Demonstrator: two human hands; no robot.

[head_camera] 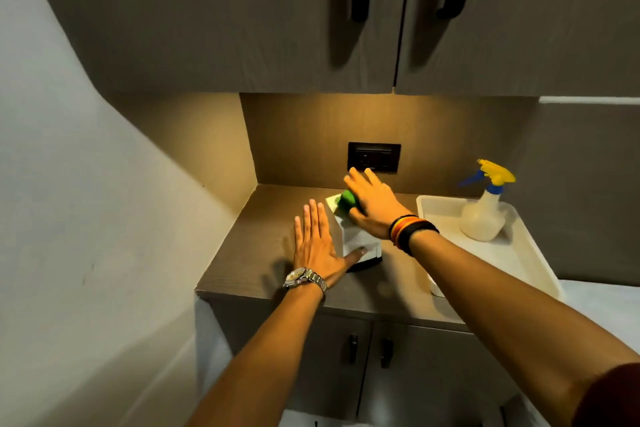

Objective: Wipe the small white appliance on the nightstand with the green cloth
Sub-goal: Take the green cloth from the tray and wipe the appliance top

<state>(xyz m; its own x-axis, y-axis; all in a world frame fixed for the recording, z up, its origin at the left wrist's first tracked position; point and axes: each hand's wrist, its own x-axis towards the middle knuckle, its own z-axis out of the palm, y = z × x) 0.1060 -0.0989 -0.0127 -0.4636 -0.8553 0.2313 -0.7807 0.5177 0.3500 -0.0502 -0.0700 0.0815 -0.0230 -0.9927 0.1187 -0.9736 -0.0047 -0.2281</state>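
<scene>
A small white appliance stands on the brown nightstand, near its middle. My left hand lies flat against the appliance's left side, fingers spread, thumb across its front face. My right hand presses down on the appliance's top and covers most of the green cloth; only a bunched green edge shows past the fingers at the far left corner. The appliance's right side and back are hidden by my right hand and wrist.
A white tray sits at the right end of the nightstand, holding a spray bottle with a yellow and blue head. A black wall socket is just behind the appliance. Wall cabinets hang overhead; a white wall closes the left.
</scene>
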